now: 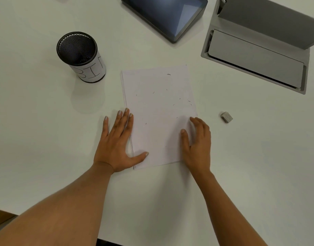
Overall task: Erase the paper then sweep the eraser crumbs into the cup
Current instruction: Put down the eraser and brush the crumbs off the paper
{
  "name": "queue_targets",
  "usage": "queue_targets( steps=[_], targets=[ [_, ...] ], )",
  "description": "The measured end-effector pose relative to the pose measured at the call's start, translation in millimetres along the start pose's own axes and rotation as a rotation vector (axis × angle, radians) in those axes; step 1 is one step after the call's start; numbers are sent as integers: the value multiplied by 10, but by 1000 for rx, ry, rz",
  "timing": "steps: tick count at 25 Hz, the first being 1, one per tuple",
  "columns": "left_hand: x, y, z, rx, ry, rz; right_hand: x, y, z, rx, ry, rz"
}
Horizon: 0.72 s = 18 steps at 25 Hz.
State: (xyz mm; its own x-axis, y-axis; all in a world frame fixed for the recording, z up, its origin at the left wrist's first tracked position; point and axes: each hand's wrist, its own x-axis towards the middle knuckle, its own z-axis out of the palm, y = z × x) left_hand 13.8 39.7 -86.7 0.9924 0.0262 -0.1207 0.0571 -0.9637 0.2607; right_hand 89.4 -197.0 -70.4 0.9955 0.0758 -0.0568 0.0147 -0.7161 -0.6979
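A white sheet of paper (158, 110) lies in the middle of the table, with several thin dark eraser crumbs (184, 101) scattered over it. My left hand (117, 141) rests flat on the paper's left edge, fingers spread, thumb on the sheet. My right hand (197, 141) lies on the paper's lower right corner with fingers slightly curled and nothing in it. A small grey eraser (226, 117) lies on the table to the right of the paper, apart from both hands. A black mesh cup (80, 55) with a white label stands upright at the upper left.
A dark tablet (166, 16) lies at the far middle. A grey open cable box (259, 48) with its lid raised is set in the table at the far right. The white table's (46, 130) near edge runs along the bottom left.
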Motion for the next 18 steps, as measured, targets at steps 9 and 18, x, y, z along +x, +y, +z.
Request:
queue_targets(
  steps=[9, 18],
  targets=[
    [-4, -16, 65, -25, 90, -22, 148, -75, -28, 35, 19, 87],
    [17, -53, 119, -29, 111, 8, 1694, -463, 353, -297, -392, -437]
  ],
)
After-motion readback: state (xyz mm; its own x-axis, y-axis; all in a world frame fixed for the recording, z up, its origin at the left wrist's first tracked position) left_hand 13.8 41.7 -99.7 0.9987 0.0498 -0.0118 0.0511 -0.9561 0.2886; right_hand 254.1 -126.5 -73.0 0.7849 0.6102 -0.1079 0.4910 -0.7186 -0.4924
